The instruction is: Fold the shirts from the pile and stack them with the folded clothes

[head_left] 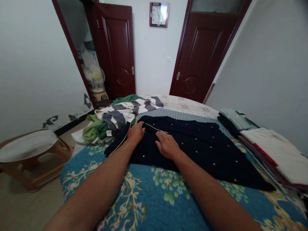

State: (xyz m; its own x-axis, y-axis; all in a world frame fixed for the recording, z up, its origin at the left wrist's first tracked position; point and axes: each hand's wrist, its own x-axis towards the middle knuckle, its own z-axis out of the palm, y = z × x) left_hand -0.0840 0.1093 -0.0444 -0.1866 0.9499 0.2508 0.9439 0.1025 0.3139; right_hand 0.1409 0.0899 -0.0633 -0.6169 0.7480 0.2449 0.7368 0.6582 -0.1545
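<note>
A navy garment [192, 141] with small pale dots and cream piping lies spread over the blue floral bed cover. My left hand [136, 133] is closed on the cloth near its left end, beside a piped sleeve or flap [117, 142] that sticks out to the left. To the right of it, my right hand [166, 145] rests on the same garment with its fingers stretched forward, just by the cream piping. The left fingertips are partly hidden, so the exact grip is hard to see.
A loose heap of striped and green clothes [117, 117] lies at the bed's far left. Folded clothes [276, 150] are stacked on the right. A brown stool [45, 160] with a pale cover stands left of the bed. Beyond are two dark red doors and a fan [96, 75].
</note>
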